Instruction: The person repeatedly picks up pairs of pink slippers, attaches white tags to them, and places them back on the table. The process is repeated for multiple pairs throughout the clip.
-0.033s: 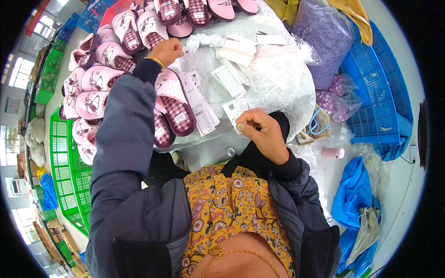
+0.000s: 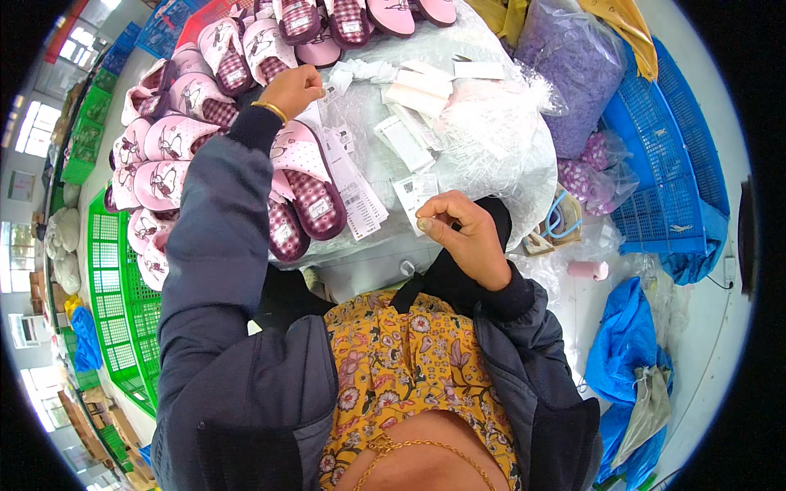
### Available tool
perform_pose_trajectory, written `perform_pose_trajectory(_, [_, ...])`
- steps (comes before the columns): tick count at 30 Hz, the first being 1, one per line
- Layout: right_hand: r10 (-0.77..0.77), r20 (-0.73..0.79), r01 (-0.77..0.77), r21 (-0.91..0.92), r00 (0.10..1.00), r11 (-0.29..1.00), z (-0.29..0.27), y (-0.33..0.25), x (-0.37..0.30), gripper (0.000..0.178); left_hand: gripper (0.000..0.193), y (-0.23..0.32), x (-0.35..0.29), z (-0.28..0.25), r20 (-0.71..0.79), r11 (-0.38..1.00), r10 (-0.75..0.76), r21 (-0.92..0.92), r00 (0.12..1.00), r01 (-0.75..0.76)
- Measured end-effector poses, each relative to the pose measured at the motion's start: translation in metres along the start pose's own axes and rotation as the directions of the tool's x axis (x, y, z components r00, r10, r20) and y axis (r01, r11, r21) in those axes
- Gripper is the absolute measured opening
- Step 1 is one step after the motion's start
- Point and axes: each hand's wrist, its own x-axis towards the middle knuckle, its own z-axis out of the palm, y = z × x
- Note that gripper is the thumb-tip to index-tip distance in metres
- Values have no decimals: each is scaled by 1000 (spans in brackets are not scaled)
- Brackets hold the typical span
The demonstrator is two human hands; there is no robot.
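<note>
A small white paper tag (image 2: 413, 191) with a square printed code is pinched between the thumb and finger of my right hand (image 2: 471, 237), over the table's near edge. My left hand (image 2: 293, 92) is closed above the table, beside the pink slippers; whatever its fingers hold, if anything, is hidden. Just below that hand lies a pair of pink slippers with plum checked insoles (image 2: 315, 200). Right of the pair, white printed tag strips (image 2: 354, 196) overlap in a row. More pink slippers (image 2: 168, 139) are heaped along the table's left and far sides.
The table (image 2: 364, 106) has a clear plastic cover. Loose paper tags (image 2: 405, 143) and crumpled clear plastic (image 2: 499, 123) lie on it. A purple-filled bag (image 2: 569, 78) and a blue basket (image 2: 659, 164) stand at right. A green crate (image 2: 115, 286) is at left, a pink spool (image 2: 588, 270) at lower right.
</note>
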Motion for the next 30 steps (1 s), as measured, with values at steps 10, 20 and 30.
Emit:
perform_pose_trajectory(10, [137, -125, -97, 282, 983, 954, 17, -26, 45, 45, 15, 143, -93, 1, -89, 946, 75, -308, 993, -99])
perform_pose_trajectory(20, [137, -140, -96, 267, 981, 959, 28, -18, 55, 37, 12, 162, -118, 23, -96, 877, 50, -472, 994, -90])
perform_pose_trajectory(30, [150, -71, -122, 307, 986, 944, 28, -15, 51, 26, 12, 170, -130, 18, 75, 766, 29, -643, 997, 26])
